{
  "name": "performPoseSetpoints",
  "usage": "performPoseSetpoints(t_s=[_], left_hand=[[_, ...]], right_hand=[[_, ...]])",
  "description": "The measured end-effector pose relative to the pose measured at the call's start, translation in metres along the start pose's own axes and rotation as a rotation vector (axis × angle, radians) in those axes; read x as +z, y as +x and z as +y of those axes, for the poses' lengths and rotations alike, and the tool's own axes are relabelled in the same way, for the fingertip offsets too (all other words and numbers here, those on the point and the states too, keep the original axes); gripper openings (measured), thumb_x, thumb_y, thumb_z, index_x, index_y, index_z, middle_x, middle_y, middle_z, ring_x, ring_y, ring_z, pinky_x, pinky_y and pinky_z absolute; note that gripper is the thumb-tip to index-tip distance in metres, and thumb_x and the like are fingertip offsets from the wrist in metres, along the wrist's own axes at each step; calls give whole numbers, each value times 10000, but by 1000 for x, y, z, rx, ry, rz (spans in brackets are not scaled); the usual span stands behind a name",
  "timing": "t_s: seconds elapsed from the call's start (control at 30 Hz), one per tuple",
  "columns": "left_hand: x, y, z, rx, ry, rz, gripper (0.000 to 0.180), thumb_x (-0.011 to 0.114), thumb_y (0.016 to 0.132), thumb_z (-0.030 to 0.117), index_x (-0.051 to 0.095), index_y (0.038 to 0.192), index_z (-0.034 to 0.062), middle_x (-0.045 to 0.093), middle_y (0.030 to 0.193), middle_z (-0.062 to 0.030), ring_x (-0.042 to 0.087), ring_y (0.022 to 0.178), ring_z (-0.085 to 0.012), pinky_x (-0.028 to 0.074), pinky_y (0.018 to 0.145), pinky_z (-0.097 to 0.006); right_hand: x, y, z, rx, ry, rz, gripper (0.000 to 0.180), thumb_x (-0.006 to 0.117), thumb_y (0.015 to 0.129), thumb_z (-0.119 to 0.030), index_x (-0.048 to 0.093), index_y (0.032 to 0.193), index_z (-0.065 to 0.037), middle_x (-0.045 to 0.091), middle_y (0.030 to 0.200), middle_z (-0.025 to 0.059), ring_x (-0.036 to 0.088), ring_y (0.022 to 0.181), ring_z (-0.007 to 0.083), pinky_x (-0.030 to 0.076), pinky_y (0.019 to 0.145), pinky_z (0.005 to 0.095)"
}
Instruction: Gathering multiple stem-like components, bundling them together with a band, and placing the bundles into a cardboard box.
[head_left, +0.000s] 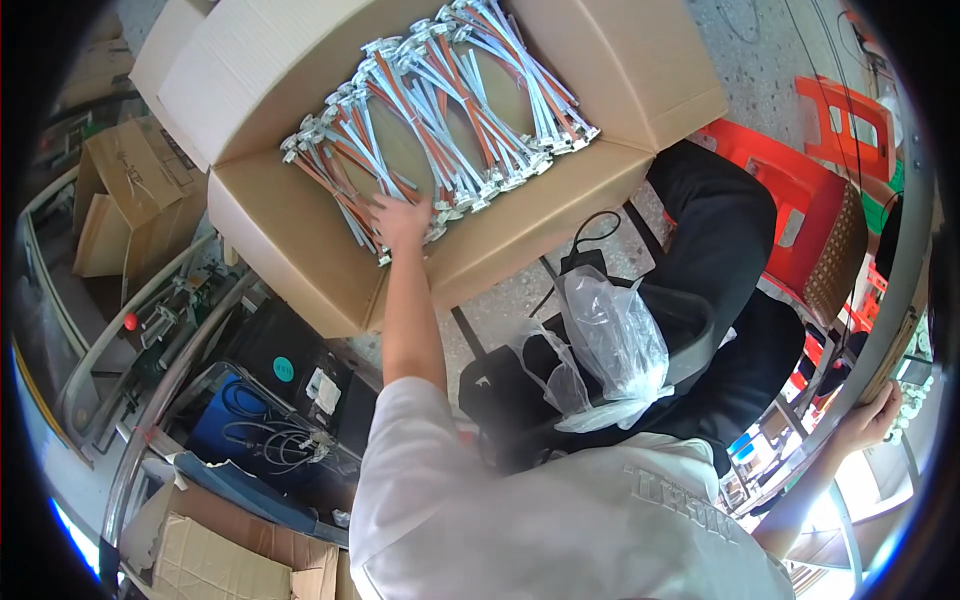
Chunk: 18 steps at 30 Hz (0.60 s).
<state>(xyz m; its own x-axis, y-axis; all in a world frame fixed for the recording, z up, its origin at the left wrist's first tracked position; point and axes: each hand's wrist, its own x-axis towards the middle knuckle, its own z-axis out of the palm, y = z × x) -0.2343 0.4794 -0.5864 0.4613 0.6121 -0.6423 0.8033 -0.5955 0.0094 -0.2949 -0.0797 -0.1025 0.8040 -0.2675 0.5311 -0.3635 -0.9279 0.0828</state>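
A large open cardboard box (290, 235) holds several bundles of wires (470, 120), white and orange-brown, tied at the middle, with small white connectors at both ends. My left hand (402, 222) reaches down inside the box, at the lower side of the row of bundles. Its fingers are apart and lie over a gap between bundles, touching or just above the wire ends. Far to the right, my right hand (868, 420) is beside a table edge, its fingers curled. Close by it hangs a cluster of pale green-white pieces (908, 405); what the fingers hold is unclear.
A clear plastic bag (615, 340) lies on a black tray-like thing (690, 345) near my lap. Red plastic chairs (780, 210) stand at the right. On the left are another cardboard box (140, 195), metal tube rails (170, 400), and a blue-black case with cables (265, 420).
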Motion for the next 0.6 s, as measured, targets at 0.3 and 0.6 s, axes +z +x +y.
performPoseSetpoints(t_s=[0.3,0.6], left_hand=[[4,-6,14,412,256,352,894,710,732,417,336,1386,-64,360,1449,-238,322,1365,-378,210,1145,-495],[68,22,19,320,-193,-216,769,623,798,365,350,1351,-95,551,1252,-324,552,1165,-436,432,1009,-441]], right_hand=[[10,-6,-4,-18,45,-21,259,527,999,-231,635,1077,-8,671,973,92,615,891,150,472,827,266],[12,-7,-42,5,99,-8,196,580,966,-199,654,1052,-39,580,696,44,518,627,93,439,597,246]])
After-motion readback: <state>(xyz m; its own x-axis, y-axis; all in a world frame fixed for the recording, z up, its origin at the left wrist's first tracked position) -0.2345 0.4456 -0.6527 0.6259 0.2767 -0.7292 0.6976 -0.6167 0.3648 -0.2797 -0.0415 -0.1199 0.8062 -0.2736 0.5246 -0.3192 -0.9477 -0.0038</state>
